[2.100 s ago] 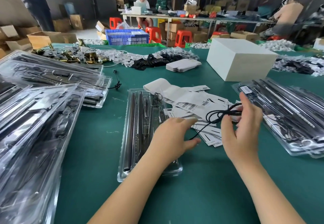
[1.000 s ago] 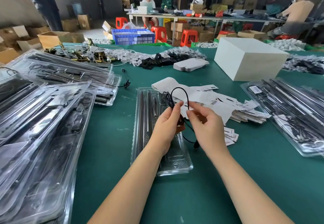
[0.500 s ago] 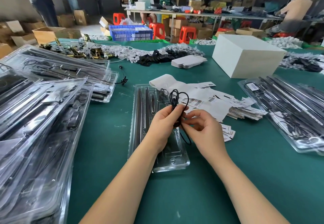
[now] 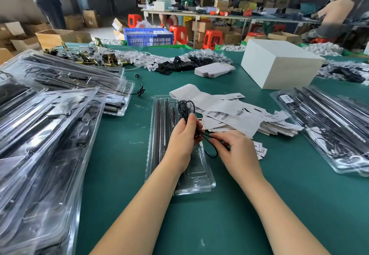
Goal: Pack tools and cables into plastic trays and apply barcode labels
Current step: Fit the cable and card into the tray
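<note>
A clear plastic tray [image 4: 201, 183] lies lengthwise on the green table in front of me, with long dark tools [image 4: 159, 127] in its left slots. Over the tray my left hand [image 4: 182, 139] grips a thin black cable [image 4: 186, 108], whose small loops stick up above my fingers. My right hand [image 4: 235, 149] pinches the same cable just to the right, and a loop of it hangs between the two hands. A heap of white barcode labels [image 4: 225, 115] lies to the right of the tray.
Stacks of filled clear trays [image 4: 46, 135] cover the left side, and more filled trays [image 4: 327, 123] lie on the right. A white box [image 4: 279, 69] stands at the back right. A loose black cable [image 4: 140, 89] lies behind the tray. People work at far tables.
My right hand carried the cable from the right over to the tray, where my left hand took hold of it. Both hands have since coiled it into smaller loops.
</note>
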### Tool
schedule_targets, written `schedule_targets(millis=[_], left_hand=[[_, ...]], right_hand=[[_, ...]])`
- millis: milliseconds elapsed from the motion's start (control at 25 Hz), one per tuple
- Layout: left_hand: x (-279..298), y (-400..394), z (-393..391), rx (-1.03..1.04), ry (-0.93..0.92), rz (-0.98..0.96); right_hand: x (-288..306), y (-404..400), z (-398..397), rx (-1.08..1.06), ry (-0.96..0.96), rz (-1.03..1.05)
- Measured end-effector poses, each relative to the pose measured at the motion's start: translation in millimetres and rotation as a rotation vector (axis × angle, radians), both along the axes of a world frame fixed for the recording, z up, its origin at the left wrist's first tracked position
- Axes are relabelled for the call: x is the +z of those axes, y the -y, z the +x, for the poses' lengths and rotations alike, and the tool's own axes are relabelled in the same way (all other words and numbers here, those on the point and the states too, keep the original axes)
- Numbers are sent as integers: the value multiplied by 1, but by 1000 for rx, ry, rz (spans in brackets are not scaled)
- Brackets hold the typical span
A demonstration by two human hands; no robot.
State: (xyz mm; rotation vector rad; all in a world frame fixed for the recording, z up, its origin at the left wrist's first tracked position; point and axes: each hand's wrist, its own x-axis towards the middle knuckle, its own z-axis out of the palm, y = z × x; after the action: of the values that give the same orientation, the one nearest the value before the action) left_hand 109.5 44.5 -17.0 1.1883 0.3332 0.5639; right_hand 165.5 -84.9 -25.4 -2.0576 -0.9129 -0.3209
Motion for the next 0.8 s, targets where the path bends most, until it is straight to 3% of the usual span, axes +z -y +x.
schedule_targets(millis=[240, 480, 640, 800], left_hand=[[-2, -3, 1, 36, 30, -122], [-5, 7, 0, -52, -107, 342], [-5, 12, -4, -138, -174, 609], [-4, 13, -6, -114, -197, 669]], right_hand=[[0, 9, 8, -194, -121, -140], [12, 12, 5, -296, -132, 270], [15, 9, 1, -282, -279, 384], [15, 2, -5, -166, -490, 493]])
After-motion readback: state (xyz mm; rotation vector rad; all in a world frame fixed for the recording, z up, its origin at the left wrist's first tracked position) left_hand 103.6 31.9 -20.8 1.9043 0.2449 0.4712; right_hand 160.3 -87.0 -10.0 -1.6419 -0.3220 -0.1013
